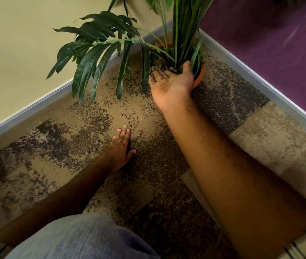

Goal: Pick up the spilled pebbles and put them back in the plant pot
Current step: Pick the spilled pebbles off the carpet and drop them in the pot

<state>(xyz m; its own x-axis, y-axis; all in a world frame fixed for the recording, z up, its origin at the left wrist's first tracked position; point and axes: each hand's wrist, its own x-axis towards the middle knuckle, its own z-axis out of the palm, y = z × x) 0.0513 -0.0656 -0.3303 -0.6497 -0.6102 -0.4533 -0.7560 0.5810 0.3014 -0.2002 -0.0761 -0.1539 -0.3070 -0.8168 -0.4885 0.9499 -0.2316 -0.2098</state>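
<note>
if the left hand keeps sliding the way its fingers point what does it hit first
Probably the lone pebble on the carpet, slightly left of the left hand fingertips' line; otherwise bare carpet toward the plant leaves. Depth is unclear.

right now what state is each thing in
right hand: open, palm up, tipped at the pot
left hand: open, flat on the carpet
plant pot: upright in the corner, pebbles inside
spilled pebbles: a few loose on the carpet by the left hand
</note>
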